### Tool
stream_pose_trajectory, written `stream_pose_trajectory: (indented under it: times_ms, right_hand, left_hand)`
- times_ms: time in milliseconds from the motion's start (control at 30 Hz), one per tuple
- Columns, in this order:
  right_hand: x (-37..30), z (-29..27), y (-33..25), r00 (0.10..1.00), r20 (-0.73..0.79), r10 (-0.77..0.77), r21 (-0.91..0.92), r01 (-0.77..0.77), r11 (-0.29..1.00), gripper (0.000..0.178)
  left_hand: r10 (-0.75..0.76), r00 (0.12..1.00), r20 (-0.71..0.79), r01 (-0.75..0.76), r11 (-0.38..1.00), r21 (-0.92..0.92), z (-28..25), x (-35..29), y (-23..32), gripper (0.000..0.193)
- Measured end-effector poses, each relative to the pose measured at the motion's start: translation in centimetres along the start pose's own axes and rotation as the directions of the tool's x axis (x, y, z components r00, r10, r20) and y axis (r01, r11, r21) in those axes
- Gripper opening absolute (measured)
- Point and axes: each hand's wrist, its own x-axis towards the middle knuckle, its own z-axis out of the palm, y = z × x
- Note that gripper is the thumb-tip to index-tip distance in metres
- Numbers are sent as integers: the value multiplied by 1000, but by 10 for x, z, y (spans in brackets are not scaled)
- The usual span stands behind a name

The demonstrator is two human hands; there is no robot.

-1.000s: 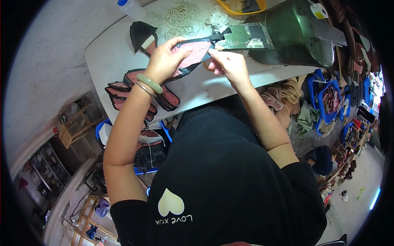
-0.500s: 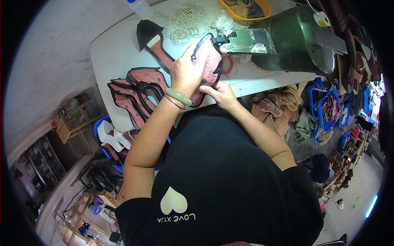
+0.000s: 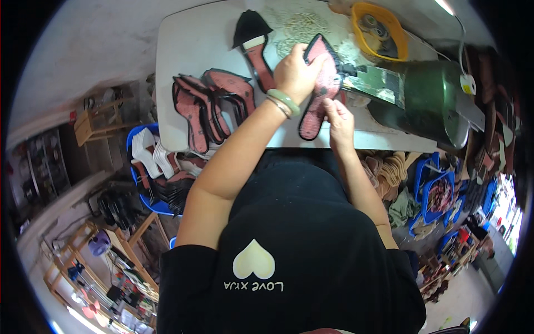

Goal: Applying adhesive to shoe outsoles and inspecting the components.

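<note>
A pink shoe insole with a black edge stands pointed toe up and narrow heel toward me. My left hand is closed on its wide front part, thumb across the pink face. My right hand has its fingers curled in and the thumb at the insole's right edge, by the narrow middle. The right edge of the insole is against the end of a green machine arm; the contact itself is hidden. Left of my hands lies another pink insole with a black upper piece over its toe.
Several pink insoles lie stacked on the white table. At the back are a heap of pale cord and a yellow basket. The green machine body fills the right side. Blue baskets hold shoe parts beside the table.
The view has shifted, so the table sits further right. The insole has turned more upright and its heel end now shows below my hands. My right hand has moved up along its edge.
</note>
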Motion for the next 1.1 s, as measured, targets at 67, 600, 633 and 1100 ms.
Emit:
stream_pose_trajectory:
  times_ms: [67,600,633,1100]
  right_hand:
    - [-4,20,-26,999,34,-5,60,3,998,14]
    - [3,24,31,946,272,-173,-937,302,175,36]
    - [0,39,13,958,245,-147,-918,278,282,40]
    - [30,158,45,952,303,-42,-698,251,671,44]
  left_hand:
    - [-39,998,-49,37,999,-32,-6,-3,0,46]
    - [-264,932,-249,236,962,-138,-93,-142,-142,27]
    - [-312,933,-179,281,943,-179,-93,-141,-144,28]
    - [-540,839,64,466,652,-598,-87,-133,-152,32]
